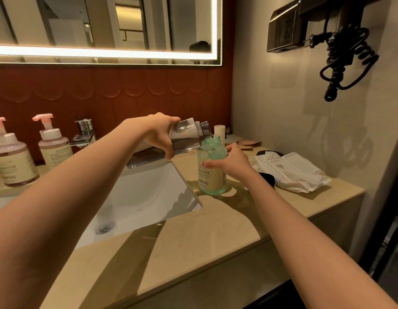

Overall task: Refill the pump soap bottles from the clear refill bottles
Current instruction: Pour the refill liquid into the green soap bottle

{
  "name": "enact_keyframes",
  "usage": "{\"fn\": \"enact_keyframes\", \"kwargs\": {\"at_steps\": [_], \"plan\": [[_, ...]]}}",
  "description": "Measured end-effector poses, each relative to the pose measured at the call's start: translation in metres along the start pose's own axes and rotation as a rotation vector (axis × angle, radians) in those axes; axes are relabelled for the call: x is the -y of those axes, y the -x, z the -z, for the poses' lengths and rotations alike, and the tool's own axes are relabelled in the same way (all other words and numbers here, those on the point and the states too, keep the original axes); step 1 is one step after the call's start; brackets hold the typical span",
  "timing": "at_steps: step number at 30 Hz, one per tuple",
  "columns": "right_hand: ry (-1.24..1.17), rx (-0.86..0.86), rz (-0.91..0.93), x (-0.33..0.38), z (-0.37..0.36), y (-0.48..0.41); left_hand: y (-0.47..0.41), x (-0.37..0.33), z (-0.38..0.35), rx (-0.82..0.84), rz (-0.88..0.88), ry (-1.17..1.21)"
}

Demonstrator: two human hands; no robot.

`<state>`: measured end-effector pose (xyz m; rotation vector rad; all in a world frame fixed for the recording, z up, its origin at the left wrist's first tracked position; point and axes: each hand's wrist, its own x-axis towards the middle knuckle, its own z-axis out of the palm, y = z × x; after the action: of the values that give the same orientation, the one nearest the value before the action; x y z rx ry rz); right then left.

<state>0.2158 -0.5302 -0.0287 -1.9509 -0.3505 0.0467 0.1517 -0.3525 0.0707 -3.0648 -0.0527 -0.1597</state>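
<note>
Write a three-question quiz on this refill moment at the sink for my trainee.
1. True or false: the left hand tilts the clear refill bottle with its mouth at the open neck of the green bottle.
2. Which hand grips the green bottle on the counter? A) left B) right C) neither
3. Fill in: ___ pink-topped pump bottles stand left of the faucet.
Key: 1 true; 2 B, the right hand; 3 two.
</note>
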Motion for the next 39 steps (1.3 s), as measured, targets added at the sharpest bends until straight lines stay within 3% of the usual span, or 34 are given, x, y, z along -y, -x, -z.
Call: {"fn": "enact_keyframes", "kwargs": {"at_steps": [39], "plan": [[-0.001, 0.002, 0.0, 0.0012, 0.001, 0.0028, -0.0008, -0.0008, 0.0023, 0.024, -0.005, -0.022]]}}
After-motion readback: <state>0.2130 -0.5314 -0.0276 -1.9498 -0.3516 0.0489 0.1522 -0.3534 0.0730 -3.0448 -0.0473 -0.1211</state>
